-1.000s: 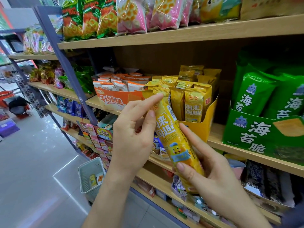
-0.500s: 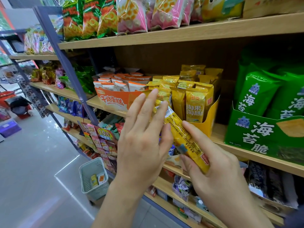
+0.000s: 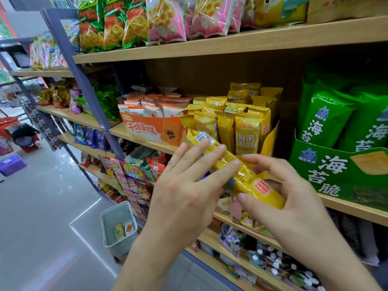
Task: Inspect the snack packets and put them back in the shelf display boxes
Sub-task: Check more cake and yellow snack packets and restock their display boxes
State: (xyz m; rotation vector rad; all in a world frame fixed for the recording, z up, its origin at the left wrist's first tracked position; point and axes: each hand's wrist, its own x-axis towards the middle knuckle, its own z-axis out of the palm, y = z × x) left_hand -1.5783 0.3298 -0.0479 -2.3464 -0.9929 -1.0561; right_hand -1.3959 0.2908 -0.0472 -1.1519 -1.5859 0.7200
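In the head view we see a yellow snack packet (image 3: 252,181) at the centre of the frame, tilted from upper left down to lower right, its back with the printed text and a red label facing us. The left hand (image 3: 189,190) lies over its upper half with straight fingers, not gripping. The right hand (image 3: 289,198) holds its lower end, thumb pressed on the front and fingers curled round behind. Just above and behind the packet we see the yellow display box (image 3: 270,137), full of matching upright packets. An orange display box (image 3: 151,129) stands to its left and a green seaweed box (image 3: 336,175) at right. A grey basket (image 3: 109,219) sits on the floor at lower left.
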